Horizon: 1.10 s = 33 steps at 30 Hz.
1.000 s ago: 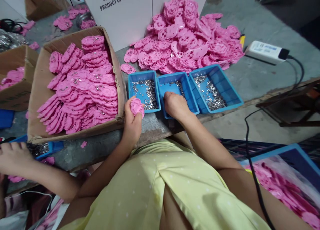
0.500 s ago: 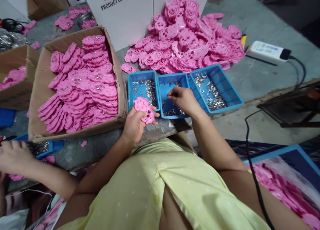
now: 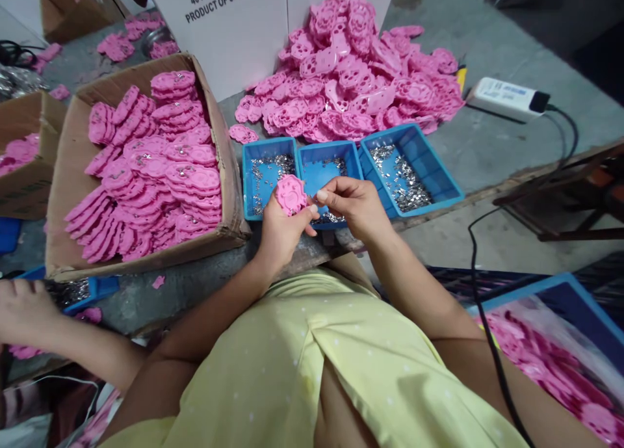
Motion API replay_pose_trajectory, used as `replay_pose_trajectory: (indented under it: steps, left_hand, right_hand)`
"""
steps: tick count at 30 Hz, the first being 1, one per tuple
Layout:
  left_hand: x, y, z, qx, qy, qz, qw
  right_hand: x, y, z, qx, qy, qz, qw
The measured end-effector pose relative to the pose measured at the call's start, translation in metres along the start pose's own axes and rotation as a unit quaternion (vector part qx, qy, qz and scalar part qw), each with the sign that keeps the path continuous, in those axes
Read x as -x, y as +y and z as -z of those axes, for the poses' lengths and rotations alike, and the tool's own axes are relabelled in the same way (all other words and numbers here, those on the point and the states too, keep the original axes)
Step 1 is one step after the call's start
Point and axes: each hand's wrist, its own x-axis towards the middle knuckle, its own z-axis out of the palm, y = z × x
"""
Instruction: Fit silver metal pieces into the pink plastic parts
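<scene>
My left hand (image 3: 281,230) grips a round pink plastic piece (image 3: 291,194) with holes, held just above the near edge of the blue trays. My right hand (image 3: 351,204) is pinched right beside it, fingertips meeting the piece's right edge; what it pinches is too small to make out. Below both hands sit three blue trays of small silver metal bits: the left tray (image 3: 257,175), the middle tray (image 3: 325,167) and the right tray (image 3: 414,168).
A cardboard box (image 3: 221,136) packed with stacked pink pieces stands at left. A loose heap of pink pieces (image 3: 361,77) lies behind the trays. A white power adapter (image 3: 504,98) and black cable (image 3: 480,285) are at right. Another person's hand (image 3: 22,308) rests at far left.
My right hand lifted out of the middle tray and came to the pink piece. My left hand turned the piece face up and raised it toward the right hand.
</scene>
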Motion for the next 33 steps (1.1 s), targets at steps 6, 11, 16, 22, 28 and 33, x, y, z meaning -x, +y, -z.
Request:
replay_pose_trajectory:
  steps: [6, 11, 16, 22, 28, 33]
  left_hand:
    - [0.002, 0.0, 0.0, 0.045, 0.013, 0.009, 0.999]
    - [0.003, -0.002, 0.002, 0.063, 0.015, 0.008, 0.998]
    - [0.004, 0.003, 0.003, 0.085, 0.004, 0.014, 0.996]
    - [0.003, 0.005, 0.004, 0.088, 0.005, 0.0, 0.996]
    - [0.0, -0.001, 0.007, 0.079, 0.015, -0.02, 0.997]
    - [-0.001, -0.001, 0.008, 0.061, 0.028, -0.025, 0.997]
  right_hand:
    - [0.009, 0.009, -0.006, 0.182, 0.042, 0.193, 0.963]
    - [0.011, 0.02, -0.006, 0.217, 0.037, 0.271, 0.937]
    - [0.014, 0.022, -0.004, 0.182, 0.02, 0.25, 0.951]
    - [0.016, 0.026, -0.008, 0.161, 0.029, 0.274, 0.948]
    - [0.018, 0.031, -0.013, 0.221, 0.048, 0.326, 0.918]
    - [0.02, 0.032, -0.014, 0.231, 0.042, 0.34, 0.911]
